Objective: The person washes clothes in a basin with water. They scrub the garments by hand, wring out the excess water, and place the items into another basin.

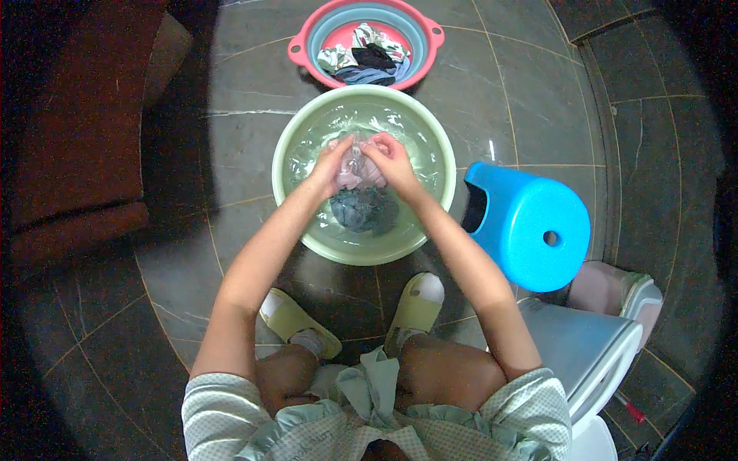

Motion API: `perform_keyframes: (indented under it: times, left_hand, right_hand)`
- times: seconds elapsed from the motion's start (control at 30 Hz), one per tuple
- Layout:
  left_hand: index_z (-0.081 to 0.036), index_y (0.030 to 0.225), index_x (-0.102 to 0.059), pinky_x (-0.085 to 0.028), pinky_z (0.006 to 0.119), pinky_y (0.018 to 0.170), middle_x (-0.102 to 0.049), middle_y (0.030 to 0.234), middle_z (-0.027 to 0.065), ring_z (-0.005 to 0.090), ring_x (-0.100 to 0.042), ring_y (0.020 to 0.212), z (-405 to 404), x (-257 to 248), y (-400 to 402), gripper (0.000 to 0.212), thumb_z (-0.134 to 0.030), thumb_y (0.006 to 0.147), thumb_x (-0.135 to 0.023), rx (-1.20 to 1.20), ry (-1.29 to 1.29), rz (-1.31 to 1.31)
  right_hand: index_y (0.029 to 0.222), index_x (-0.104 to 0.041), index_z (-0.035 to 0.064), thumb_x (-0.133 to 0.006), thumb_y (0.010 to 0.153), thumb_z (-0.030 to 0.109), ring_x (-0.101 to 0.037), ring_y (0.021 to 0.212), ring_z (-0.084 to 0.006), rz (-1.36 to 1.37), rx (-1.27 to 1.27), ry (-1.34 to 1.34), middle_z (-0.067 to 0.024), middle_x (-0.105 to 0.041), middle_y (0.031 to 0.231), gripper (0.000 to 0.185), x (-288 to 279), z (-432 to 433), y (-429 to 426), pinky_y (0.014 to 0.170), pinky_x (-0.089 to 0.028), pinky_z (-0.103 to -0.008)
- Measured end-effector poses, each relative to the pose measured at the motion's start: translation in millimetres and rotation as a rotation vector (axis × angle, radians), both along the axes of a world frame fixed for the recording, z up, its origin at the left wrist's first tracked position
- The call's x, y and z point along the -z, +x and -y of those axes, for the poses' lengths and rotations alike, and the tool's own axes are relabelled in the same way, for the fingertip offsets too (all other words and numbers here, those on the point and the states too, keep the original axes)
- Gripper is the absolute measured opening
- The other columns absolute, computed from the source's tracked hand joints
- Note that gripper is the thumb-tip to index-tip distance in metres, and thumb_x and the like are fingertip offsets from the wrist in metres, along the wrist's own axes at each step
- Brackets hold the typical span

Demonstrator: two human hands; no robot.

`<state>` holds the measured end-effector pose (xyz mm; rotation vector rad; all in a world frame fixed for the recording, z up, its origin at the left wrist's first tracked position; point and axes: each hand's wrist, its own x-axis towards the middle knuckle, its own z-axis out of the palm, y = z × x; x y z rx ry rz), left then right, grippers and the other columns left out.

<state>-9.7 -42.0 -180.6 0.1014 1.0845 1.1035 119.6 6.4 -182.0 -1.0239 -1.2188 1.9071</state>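
A light green plastic basin (278,167) filled with water stands on the floor in front of me. Over its middle, my left hand (333,164) and my right hand (392,164) hold a wet pale pink cloth (360,170) between them, partly in the water. The fingertips of both hands pinch its upper part, and the fingers partly hide it. A bunched dark blue-grey cloth (363,212) lies under water just on my side of the pink one.
Beyond the basin sits a pink and blue collapsible tub (428,34) with crumpled clothes (369,57). A blue plastic stool (542,225) lies to the right. Grey plastic bins (576,334) stand nearer me. Brown furniture (75,144) is at left. My slippered feet (300,322) flank the near side.
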Motion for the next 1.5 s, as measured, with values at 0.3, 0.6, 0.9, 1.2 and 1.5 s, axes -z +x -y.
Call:
perform_keyframes:
  times: [0.3, 0.6, 0.9, 1.2, 1.5]
  left_hand:
    - [-0.009, 0.096, -0.056, -0.046, 0.030, 0.070, -0.059, 0.089, 0.0059, 0.0177, -0.056, 0.080, 2.6, 0.1, 37.3, 0.034, -0.038, 0.086, -0.041, 0.130, -0.048, -0.008]
    - [-0.007, 0.110, -0.044, -0.045, 0.032, 0.076, -0.059, 0.091, 0.0144, 0.0256, -0.058, 0.086, 16.6, -28.0, -14.5, 0.060, -0.042, 0.067, -0.065, 0.708, 0.138, -1.128]
    - [-0.004, 0.103, -0.045, -0.047, 0.042, 0.066, -0.059, 0.086, 0.0160, 0.0308, -0.059, 0.077, 40.2, -11.6, 6.2, 0.043, -0.020, 0.066, -0.060, 1.066, 0.339, -1.675]
    - [-0.011, 0.110, -0.044, -0.045, 0.038, 0.072, -0.058, 0.091, 0.0151, 0.0275, -0.058, 0.085, 30.8, -23.2, -11.4, 0.050, -0.028, 0.068, -0.066, 0.931, 0.344, -1.270]
    - [0.001, 0.115, -0.040, -0.036, 0.029, 0.090, -0.052, 0.106, 0.0098, 0.0180, -0.048, 0.104, 23.6, -48.1, 11.7, 0.045, -0.018, 0.077, -0.054, 0.276, 0.206, 0.231]
  right_hand:
    - [0.071, -0.051, 0.0038, -0.056, 0.076, 0.026, -0.054, 0.060, -0.0355, 0.576, 0.190, 0.453, -0.0174, -0.054, 0.062, 0.024, -19.9, -3.6, -4.1, 0.054, -0.042, -0.0385]
    - [0.084, -0.059, 0.0093, -0.058, 0.071, 0.027, -0.054, 0.083, -0.0292, 1.051, -0.105, 0.972, -0.0151, -0.057, 0.087, 0.022, -35.7, -17.7, 42.4, 0.068, -0.043, -0.0381]
    - [0.080, -0.057, 0.0060, -0.059, 0.058, 0.016, -0.046, 0.094, -0.0277, 0.953, -0.476, 1.200, -0.0100, -0.052, 0.087, 0.024, -17.2, 30.1, 41.4, 0.079, -0.036, -0.0375]
    - [0.081, -0.057, 0.0056, -0.060, 0.065, 0.014, -0.056, 0.066, -0.0145, 0.624, -0.413, 0.588, -0.0052, -0.058, 0.076, 0.018, -51.2, -0.1, 45.7, 0.061, -0.046, -0.0280]
    - [0.093, -0.052, -0.0001, -0.057, 0.075, 0.002, -0.057, 0.074, -0.0113, -0.118, 0.002, 0.007, -0.0032, -0.058, 0.082, 0.020, -66.3, 2.4, 36.2, 0.065, -0.046, -0.0212]
